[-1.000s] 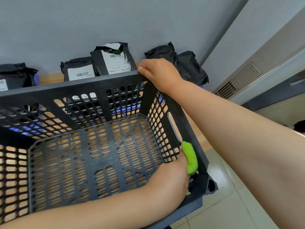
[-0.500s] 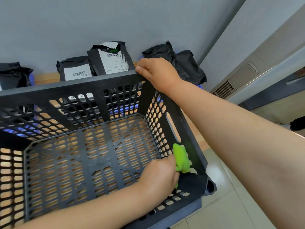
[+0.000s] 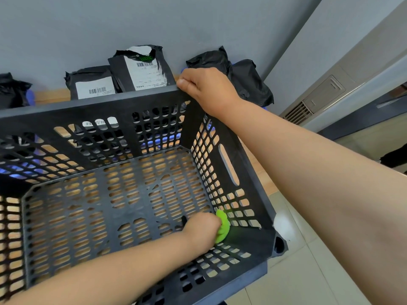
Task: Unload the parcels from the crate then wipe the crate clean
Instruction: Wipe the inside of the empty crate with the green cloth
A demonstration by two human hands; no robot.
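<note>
Both hands were engaged: the left hand [image 3: 201, 231] was clamped on a cloth [image 3: 222, 227] in the crate [image 3: 251, 172] corner, the right hand [image 3: 206, 88] gripped the rim; wiping was underway, remaining walls likely next.

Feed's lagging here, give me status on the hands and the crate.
Left hand shut on green cloth, at crate's near-right inside corner. Right hand grips far rim. Crate empty; parcels against wall. Nothing in the way.
</note>
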